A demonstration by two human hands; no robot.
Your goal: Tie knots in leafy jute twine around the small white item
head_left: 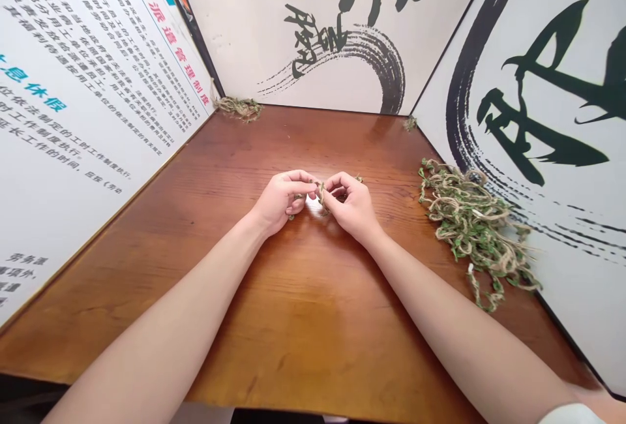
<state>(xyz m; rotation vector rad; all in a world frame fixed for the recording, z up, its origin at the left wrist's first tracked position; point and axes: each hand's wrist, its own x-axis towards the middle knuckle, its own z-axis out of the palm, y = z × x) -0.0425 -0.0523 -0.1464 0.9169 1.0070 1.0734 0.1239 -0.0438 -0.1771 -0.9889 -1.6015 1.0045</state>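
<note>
Over the middle of the table, my left hand (285,199) and my right hand (352,202) meet almost fingertip to fingertip. Between them is a thin piece of twine with small green leaves (321,194), pinched by the fingers of both hands. Bits of green leaf also show under my left palm and beyond my right fingers. My fingers hide most of the strand, so its length and any knot cannot be made out.
A heap of leafy twine (474,222) lies on the right against the printed panel. A smaller bundle of twine (239,108) sits in the back left corner, and a small tuft (409,124) in the back right. Printed panels (323,78) wall the brown wooden table (293,319) on three sides.
</note>
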